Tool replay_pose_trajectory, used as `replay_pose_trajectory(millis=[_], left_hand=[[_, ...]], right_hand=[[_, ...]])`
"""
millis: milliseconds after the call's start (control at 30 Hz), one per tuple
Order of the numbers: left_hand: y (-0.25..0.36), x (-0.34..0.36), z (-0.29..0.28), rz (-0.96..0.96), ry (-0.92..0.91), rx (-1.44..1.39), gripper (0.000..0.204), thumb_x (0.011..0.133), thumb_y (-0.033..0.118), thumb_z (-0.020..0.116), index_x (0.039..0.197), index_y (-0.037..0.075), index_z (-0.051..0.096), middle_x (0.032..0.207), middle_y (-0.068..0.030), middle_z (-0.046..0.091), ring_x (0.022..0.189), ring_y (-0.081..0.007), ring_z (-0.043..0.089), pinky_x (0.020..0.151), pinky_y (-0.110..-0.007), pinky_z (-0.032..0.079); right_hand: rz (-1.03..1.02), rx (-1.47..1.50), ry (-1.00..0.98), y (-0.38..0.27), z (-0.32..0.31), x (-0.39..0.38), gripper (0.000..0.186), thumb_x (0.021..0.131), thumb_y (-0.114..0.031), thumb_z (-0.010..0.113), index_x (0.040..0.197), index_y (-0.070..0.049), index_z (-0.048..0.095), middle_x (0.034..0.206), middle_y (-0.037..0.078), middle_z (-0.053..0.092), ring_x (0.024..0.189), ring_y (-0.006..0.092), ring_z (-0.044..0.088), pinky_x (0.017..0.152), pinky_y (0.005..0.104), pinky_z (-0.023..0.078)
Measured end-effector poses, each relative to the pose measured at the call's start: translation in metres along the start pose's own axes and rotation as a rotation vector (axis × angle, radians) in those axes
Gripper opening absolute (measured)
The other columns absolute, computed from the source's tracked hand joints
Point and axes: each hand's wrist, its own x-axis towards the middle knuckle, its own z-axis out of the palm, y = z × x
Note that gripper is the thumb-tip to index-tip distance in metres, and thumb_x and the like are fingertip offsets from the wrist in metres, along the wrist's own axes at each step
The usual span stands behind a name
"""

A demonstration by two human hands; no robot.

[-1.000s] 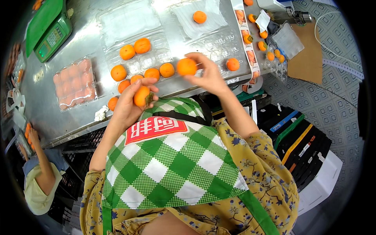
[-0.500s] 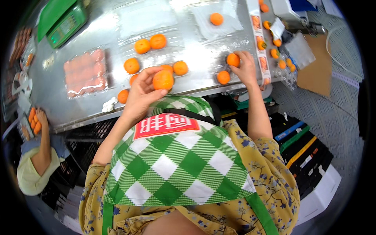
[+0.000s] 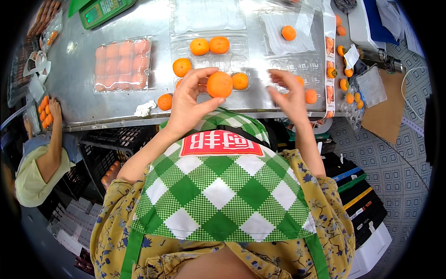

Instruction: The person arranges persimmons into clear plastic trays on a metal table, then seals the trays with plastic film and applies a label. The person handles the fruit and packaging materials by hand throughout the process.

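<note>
A mandarin [image 3: 219, 84] is gripped between the thumb and fingers of my left hand [image 3: 191, 103], raised over the table's near edge. My right hand [image 3: 290, 95] is open, thumb and fingers apart, nothing in it. Behind its fingers a mandarin [image 3: 299, 81] is partly hidden, and another mandarin [image 3: 311, 96] lies beside it in a clear plastic clamshell [image 3: 283, 62]. Its lid holds a white liner with one mandarin [image 3: 288, 33] on top. Beyond my left hand, a second clear clamshell [image 3: 209, 23] lies with several mandarins in and around it, some hidden by the hand.
A closed pack of orange fruit [image 3: 122, 65] sits on the metal table [image 3: 158, 21], with crumpled white paper [image 3: 145, 108] nearby. A green scale [image 3: 100, 11] stands at far left. A printed label strip [image 3: 330, 60] and loose mandarins lie right. Another person's hand [image 3: 55, 108] touches fruit at left.
My right hand has left the mandarin in the right clamshell and come inward, toward my left hand. My left hand still holds its mandarin. The view has shifted, moving the table within the picture.
</note>
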Motion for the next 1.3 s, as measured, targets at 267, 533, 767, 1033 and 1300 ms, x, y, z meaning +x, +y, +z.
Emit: replay_pose_trajectory(millis=[267,533,767,1033,1300], left_hand=[[-0.003,-0.001,-0.009,-0.551,-0.168,-0.892,0.039,0.097,0.037,0.041,0.118,0.005,0.05,0.107,-0.0095,0.06,0.089,-0.0181,0.06,0.071,-0.03,0.049],[-0.014,0.0,-0.01,-0.567,-0.203,-0.874,0.048,0.098,0.042,0.038,0.128,0.004,0.043,0.121,-0.0135,0.054,0.106,-0.0216,0.058,0.09,-0.038,0.049],[0.002,0.001,0.002,-0.437,-0.116,-0.626,0.043,0.095,0.032,0.049,0.125,0.002,0.044,0.125,-0.0112,0.052,0.112,-0.0186,0.054,0.092,-0.033,0.047],[0.003,0.003,-0.003,-0.488,-0.204,-0.896,0.049,0.094,0.029,0.05,0.132,0.0,0.039,0.13,-0.0135,0.048,0.121,-0.022,0.048,0.1,-0.041,0.042],[-0.011,-0.001,-0.01,-0.436,-0.191,-0.826,0.048,0.094,0.028,0.054,0.131,-0.002,0.044,0.121,-0.0092,0.054,0.109,-0.0159,0.054,0.089,-0.032,0.047]], right_hand=[[-0.135,0.58,-0.404,-0.052,0.052,0.015,0.067,0.076,-0.019,0.068,0.137,-0.006,0.041,0.13,0.012,0.047,0.124,0.024,0.043,0.103,0.0374,0.035],[-0.064,0.42,-0.198,-0.071,0.068,0.019,0.053,0.063,-0.01,0.077,0.11,-0.003,0.054,0.109,0.008,0.056,0.106,0.0236,0.052,0.087,0.0366,0.044],[-0.245,-0.014,0.019,-0.075,0.07,0.02,0.054,0.055,-0.013,0.083,0.101,-0.005,0.058,0.09,0.008,0.052,0.085,0.0266,0.051,0.072,0.0358,0.045],[-0.192,0.127,-0.03,-0.076,0.065,0.019,0.05,0.058,-0.015,0.083,0.101,-0.005,0.06,0.088,0.008,0.054,0.084,0.0238,0.053,0.073,0.0336,0.047],[0.115,0.578,-0.212,-0.061,0.058,0.019,0.031,0.083,-0.014,0.066,0.112,-0.003,0.064,0.097,0.006,0.06,0.09,0.0149,0.057,0.079,0.0289,0.046]])
